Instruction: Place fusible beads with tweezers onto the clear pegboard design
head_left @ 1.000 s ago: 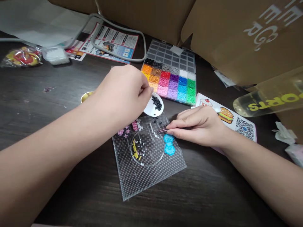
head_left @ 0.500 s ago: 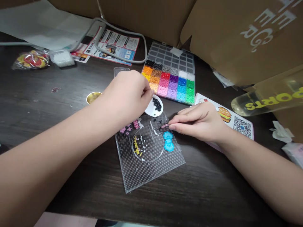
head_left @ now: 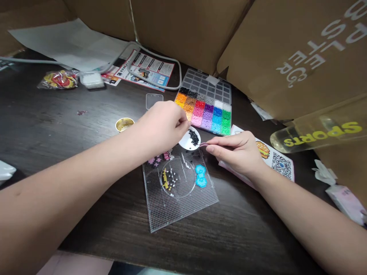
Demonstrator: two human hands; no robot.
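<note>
Right hand (head_left: pixel 239 152) risen from pegboard (head_left: pixel 172 210), grip pinching tweezers (head_left: pixel 203 144), tips at dish (head_left: pixel 185 143)

A clear bottle (head_left: pixel 315 136) is lying beside cardboard boxes (head_left: pixel 286 46). Leaflets (head_left: pixel 150 68) and a gold cap (head_left: pixel 124 124) are resting on the table (head_left: pixel 51 122).

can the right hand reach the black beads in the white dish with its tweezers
Probably yes: the tweezers in the right hand point at the black beads, tips near the white dish on its open right side. The left hand only pinches the opposite rim, out of the way.
</note>
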